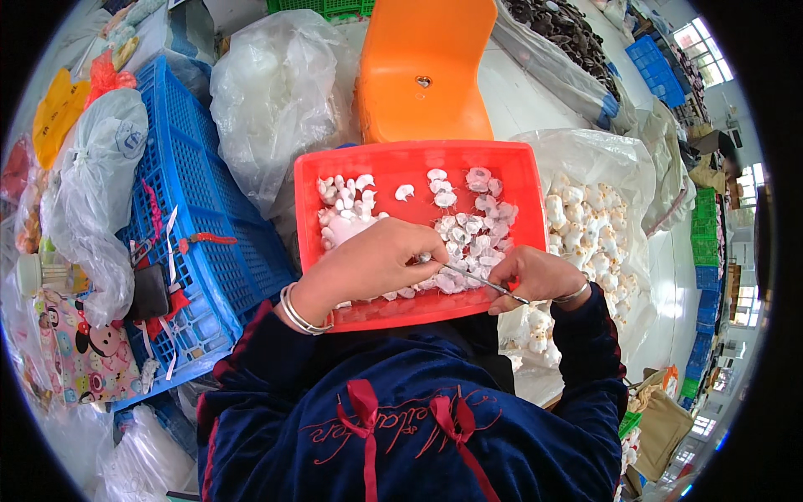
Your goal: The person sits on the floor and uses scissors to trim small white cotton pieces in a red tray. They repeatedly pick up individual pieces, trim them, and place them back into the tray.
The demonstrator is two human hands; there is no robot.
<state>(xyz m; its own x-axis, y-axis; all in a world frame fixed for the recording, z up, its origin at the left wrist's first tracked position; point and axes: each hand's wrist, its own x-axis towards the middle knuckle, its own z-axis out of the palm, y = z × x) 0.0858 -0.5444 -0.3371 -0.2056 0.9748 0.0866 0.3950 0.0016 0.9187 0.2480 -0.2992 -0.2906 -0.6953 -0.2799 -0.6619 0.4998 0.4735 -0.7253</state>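
Note:
A red plastic tray (pixel 418 151) lies in front of me, over my lap. My left hand (pixel 376 255) is closed above it, gripping one end of a slim metal tool (pixel 473 276), perhaps forceps. The tool slants down to the right, its thin tip lying across my right hand (pixel 535 274). There my thumb and fingers are pinched together; anything small between them is hidden. Plump, curled white fabric pieces (pixel 345 194) fill the tray's left side, partly behind my left hand. Flatter white pieces (pixel 468 230) with loose threads are heaped on the right. A single piece (pixel 404 192) sits apart.
Right of the tray, a clear plastic bag (pixel 585 151) holds white plush parts with brownish spots (pixel 594 226). An orange chair (pixel 427 75) stands beyond the tray. To the left are a blue crate (pixel 209 243) and a stuffed translucent bag (pixel 280 92).

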